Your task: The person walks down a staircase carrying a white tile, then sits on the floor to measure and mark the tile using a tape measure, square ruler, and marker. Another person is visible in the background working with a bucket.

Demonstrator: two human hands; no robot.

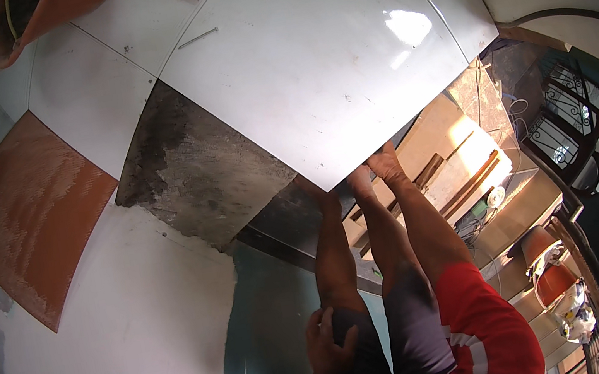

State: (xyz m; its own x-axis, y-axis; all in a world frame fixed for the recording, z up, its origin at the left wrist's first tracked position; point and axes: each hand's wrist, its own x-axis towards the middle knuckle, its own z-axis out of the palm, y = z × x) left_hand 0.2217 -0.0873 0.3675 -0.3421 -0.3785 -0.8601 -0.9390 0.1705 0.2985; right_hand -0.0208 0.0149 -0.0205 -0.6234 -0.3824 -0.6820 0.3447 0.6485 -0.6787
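White tiles (312, 67), loose nail (198, 38), orange tile (38, 220)

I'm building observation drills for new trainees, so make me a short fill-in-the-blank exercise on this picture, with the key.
1. The hand on the leg is the person's ____ one.
2. The right hand is at the edge of a large panel coloured ____.
3. The sleeve on that arm is mostly ____.
4. In the picture, the dark patch lies to the ____ of the reddish-brown square.

Missing words: left; white; red; right.
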